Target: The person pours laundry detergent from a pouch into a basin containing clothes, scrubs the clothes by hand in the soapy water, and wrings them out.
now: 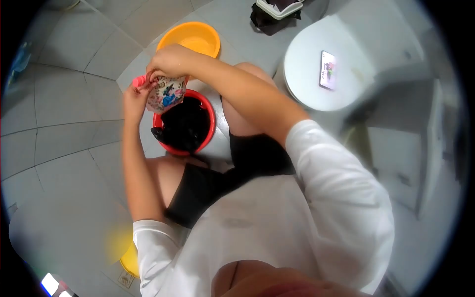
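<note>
A flowered soft pouch (167, 95) with a pink cap (139, 81) at its corner hangs tilted over a red basin (213, 123). My left hand (137, 96) pinches the pouch near the cap from the left. Reaching across from the right, my right hand (169, 60) is closed on the pouch's upper edge, its fingertips close to the left ones. Whether the cap is fully on cannot be made out. Dark, wet-looking cloth (185, 123) fills the basin, and one piece hangs over its left rim.
Behind my right hand a yellow-orange basin (210, 35) stands on the tiled floor. A phone with a lit screen (328, 70) lies on the closed white toilet lid (302, 74). A bin with a black bag (267, 20) is at the top. Tiled wall runs along the left.
</note>
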Demonstrator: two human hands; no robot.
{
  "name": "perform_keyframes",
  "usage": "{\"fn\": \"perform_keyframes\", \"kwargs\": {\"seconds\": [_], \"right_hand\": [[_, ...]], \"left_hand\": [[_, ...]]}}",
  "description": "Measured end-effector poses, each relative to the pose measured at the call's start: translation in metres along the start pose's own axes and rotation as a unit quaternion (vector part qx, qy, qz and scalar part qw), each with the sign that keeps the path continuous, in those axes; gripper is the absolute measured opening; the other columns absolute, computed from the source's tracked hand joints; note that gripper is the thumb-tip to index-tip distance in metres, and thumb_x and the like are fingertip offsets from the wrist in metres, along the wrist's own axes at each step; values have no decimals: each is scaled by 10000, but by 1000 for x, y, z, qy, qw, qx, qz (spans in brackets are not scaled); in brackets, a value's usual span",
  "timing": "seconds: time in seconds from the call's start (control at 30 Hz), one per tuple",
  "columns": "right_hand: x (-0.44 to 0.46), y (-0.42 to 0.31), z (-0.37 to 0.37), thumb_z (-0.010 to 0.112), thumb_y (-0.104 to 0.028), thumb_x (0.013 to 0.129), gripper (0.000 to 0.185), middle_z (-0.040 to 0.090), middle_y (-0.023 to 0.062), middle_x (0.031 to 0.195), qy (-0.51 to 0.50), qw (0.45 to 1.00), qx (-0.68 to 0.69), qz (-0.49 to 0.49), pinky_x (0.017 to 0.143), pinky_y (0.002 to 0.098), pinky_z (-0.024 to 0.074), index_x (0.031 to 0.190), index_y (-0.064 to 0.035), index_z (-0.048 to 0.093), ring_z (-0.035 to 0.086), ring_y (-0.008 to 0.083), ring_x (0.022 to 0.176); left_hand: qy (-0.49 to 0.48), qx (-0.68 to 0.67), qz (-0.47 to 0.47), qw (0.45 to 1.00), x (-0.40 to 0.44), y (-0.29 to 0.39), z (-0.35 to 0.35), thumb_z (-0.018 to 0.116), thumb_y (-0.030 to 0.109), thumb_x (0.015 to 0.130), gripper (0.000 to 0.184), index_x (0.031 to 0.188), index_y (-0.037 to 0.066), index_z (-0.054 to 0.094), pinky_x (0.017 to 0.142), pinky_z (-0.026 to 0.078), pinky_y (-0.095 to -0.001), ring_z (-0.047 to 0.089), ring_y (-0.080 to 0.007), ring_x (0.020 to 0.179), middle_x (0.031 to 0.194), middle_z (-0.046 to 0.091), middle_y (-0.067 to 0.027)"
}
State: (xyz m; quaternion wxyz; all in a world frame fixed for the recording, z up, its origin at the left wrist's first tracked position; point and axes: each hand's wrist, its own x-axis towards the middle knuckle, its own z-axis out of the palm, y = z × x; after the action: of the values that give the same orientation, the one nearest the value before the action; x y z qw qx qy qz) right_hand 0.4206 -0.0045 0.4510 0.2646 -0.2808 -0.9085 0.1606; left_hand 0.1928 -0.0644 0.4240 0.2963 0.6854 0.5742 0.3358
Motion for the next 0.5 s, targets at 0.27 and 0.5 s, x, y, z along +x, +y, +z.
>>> {"fn": "perform_keyframes", "kwargs": {"seconds": [0.27, 0.5], "right_hand": [[23, 6, 4, 718, -342, 892, 232, 761, 105, 935, -22, 994, 108, 23, 783, 425, 564, 1076, -208, 768, 722, 327, 884], [25, -7, 2, 754, -305, 899, 318, 768, 97, 999, -40, 968, 249, 15, 864, 338, 558, 1118, -74, 752, 725, 220, 925]], "left_hand": [[98, -86, -42, 991, 0, -19, 11, 804, 136, 889, 245, 1021, -60, 739, 743, 555, -293, 692, -129, 830, 917, 769, -107], [146, -10, -74, 986, -11, 14, 20, 693, 145, 882, 222, 1044, -1, 735, 747, 544, -386, 721, -277, 803, 900, 745, -183]]}}
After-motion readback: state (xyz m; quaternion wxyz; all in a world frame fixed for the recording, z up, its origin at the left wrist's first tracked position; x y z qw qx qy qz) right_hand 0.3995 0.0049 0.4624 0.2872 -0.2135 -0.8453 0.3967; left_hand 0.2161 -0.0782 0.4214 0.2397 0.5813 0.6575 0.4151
